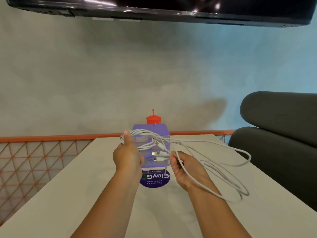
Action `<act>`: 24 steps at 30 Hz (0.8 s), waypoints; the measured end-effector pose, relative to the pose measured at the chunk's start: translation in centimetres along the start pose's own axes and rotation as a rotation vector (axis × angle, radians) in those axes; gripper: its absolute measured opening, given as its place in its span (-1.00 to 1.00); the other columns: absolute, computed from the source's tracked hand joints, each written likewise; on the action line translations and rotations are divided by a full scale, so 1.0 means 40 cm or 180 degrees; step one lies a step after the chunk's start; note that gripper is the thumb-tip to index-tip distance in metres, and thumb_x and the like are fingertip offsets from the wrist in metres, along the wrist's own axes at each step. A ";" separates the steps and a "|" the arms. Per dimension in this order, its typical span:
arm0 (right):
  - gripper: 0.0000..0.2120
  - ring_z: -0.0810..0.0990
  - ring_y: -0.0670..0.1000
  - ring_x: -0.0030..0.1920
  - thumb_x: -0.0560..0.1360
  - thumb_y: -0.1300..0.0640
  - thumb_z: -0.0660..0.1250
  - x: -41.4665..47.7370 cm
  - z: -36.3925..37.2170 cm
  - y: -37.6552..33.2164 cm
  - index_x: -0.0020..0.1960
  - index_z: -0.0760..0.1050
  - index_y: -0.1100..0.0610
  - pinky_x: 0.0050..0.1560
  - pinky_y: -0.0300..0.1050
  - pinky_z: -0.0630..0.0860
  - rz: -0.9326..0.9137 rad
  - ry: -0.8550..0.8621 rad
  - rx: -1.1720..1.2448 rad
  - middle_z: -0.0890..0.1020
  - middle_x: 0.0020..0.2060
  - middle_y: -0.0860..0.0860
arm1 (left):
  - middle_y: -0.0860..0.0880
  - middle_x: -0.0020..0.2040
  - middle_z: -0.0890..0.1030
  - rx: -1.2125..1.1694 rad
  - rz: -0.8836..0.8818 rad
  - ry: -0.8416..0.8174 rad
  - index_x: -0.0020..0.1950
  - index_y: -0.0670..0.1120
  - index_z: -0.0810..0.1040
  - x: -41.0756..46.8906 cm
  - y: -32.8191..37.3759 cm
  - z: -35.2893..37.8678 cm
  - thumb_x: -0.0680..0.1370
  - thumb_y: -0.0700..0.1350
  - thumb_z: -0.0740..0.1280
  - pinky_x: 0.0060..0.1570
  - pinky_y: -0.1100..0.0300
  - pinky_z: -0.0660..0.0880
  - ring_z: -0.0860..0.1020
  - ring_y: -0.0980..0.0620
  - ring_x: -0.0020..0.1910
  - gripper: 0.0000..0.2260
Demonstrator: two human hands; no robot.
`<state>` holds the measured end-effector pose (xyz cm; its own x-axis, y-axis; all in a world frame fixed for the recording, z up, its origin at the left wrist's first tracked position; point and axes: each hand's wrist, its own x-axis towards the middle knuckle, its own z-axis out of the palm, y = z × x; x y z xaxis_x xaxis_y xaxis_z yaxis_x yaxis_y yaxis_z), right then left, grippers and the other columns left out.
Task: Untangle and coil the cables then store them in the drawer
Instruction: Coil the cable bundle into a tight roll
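Hands at work on white cables (137,131), held up above a pale table (85,186) in front of a small purple drawer unit (151,127). The left hand (127,157) is raised, thumb up, with several loops of cable wound around it and its fingers curled into the coil. The right hand (186,170), lower and just beside it, pinches a few strands between thumb and fingers. From there, loose lengths trail out to the right in long, slack loops that hang over the tabletop and cross the right wrist. Two white plugs (158,154) with metal tips dangle between the hands, in front of the unit's clear drawer fronts. The drawers look closed, though the hands and cables cover part of them. A round purple sticker (154,182) lies on the table just before the unit, and a red cup (153,119) with a straw stands behind it. An orange mesh railing (42,136) runs along the far side, a grey sofa (274,117) sits at right, and a dark screen (154,6) hangs overhead.
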<state>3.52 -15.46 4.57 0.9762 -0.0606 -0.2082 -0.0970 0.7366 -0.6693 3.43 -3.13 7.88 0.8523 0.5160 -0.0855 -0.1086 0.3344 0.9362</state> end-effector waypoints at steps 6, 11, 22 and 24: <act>-0.62 0.42 -0.09 -0.61 0.44 0.46 0.24 0.018 0.004 0.025 -0.54 0.47 0.30 -0.59 -0.37 0.38 -0.0178 0.0044 -0.0286 0.44 -0.51 0.14 | -0.07 -0.45 0.32 -0.0167 -0.0202 -0.0018 -0.28 -0.11 0.37 -0.002 -0.010 0.008 0.55 0.23 0.15 -0.38 0.19 0.34 0.27 0.02 -0.49 -0.57; -0.89 0.58 -0.02 -0.47 0.45 0.45 0.28 0.033 0.024 0.014 -0.24 0.50 0.34 -0.51 -0.31 0.53 -0.0017 0.0030 0.0781 0.56 -0.34 0.16 | -0.09 -0.44 0.41 0.0115 -0.0064 -0.0134 -0.10 -0.17 0.48 -0.008 -0.046 0.038 0.55 0.26 0.11 -0.42 0.19 0.39 0.38 -0.01 -0.49 -0.51; -0.78 0.60 0.09 -0.17 0.45 0.39 0.28 0.019 0.055 -0.006 0.08 0.50 0.42 -0.46 -0.23 0.58 0.0662 -0.0573 0.1394 0.59 -0.03 0.23 | -0.03 -0.49 0.43 0.0103 0.0294 -0.0472 -0.21 -0.09 0.52 -0.023 -0.045 0.071 0.45 0.35 0.06 -0.61 0.31 0.33 0.36 0.04 -0.54 -0.47; -0.79 0.62 0.05 -0.24 0.46 0.37 0.28 0.016 0.052 -0.007 0.07 0.51 0.42 -0.47 -0.25 0.58 0.0658 -0.0662 0.1304 0.60 -0.09 0.21 | 0.03 -0.56 0.41 0.0196 0.0538 -0.0672 -0.20 -0.08 0.52 -0.026 -0.040 0.066 0.29 0.43 0.01 -0.59 0.30 0.35 0.37 0.05 -0.54 -0.38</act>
<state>4.57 -14.29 6.10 0.9667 0.2192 -0.1324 -0.2489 0.9255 -0.2855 4.05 -6.29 7.37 0.9132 0.3824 0.1407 -0.2326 0.2055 0.9506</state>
